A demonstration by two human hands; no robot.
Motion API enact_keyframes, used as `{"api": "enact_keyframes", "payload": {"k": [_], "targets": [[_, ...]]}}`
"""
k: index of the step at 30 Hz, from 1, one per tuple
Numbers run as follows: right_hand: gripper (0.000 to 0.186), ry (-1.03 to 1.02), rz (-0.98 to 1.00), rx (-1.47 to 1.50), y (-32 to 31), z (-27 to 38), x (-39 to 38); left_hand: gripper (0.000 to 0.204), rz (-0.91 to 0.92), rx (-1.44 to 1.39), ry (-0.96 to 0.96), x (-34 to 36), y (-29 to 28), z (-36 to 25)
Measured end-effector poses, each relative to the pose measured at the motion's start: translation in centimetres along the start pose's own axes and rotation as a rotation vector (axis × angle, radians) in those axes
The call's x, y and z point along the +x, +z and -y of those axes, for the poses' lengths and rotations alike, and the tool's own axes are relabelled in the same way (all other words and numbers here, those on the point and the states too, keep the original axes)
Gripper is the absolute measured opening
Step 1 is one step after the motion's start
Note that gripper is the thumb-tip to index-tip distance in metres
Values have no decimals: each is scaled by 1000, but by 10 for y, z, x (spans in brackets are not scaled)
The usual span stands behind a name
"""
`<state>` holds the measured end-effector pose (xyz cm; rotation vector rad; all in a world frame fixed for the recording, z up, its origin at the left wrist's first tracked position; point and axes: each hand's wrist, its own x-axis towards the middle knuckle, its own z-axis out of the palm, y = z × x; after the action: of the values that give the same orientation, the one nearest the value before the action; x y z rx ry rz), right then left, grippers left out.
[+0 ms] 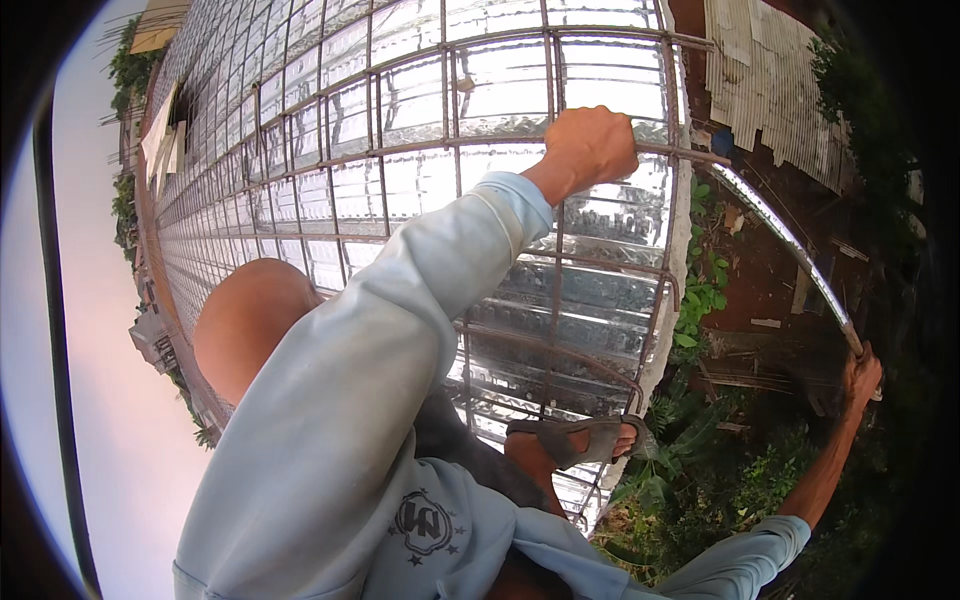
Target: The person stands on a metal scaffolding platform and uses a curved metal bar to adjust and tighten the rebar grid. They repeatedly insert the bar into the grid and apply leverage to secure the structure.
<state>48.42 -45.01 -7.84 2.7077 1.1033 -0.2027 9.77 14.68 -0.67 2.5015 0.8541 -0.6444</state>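
My left hand (590, 145) is closed in a fist around a rusty rebar rod (680, 152), part of a wide rebar grid (375, 150). That rod sticks out past the edge of the deck. Down at the right, beyond the edge, my right hand (862, 378) grips the low end of a long silver metal pipe (785, 230). The pipe's upper end meets the tip of the rod; whether it is slipped over the rod I cannot tell. Under the grid lies shiny corrugated metal sheeting (610, 210).
My sandalled foot (590, 440) rests close to the deck's rough edge (683, 250). A bare knee (255, 325) is bent at the left. Past the edge the ground lies lower, with green plants (705, 285), loose boards and a corrugated roof (775, 85). Hooked rebar ends line the edge.
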Motion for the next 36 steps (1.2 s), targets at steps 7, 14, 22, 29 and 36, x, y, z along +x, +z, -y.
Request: {"api": "enact_keyframes", "payload": {"k": [7,14,22,29,36], "targets": [[37,-51,-5,92,11,-19,67,31,18,-31,-39,-7,-9,1],[50,122,43,233,-31,-36,147,29,23,-27,31,-1,-13,-12],[43,-63,109,81,-78,43,146,31,118,65,-77,6,-12,-21],[42,-51,-26,20,-95,48,143,32,97,62,-37,11,-4,-19],[41,-51,1,82,-92,51,144,36,67,80,-34,10,-3,-11]]}}
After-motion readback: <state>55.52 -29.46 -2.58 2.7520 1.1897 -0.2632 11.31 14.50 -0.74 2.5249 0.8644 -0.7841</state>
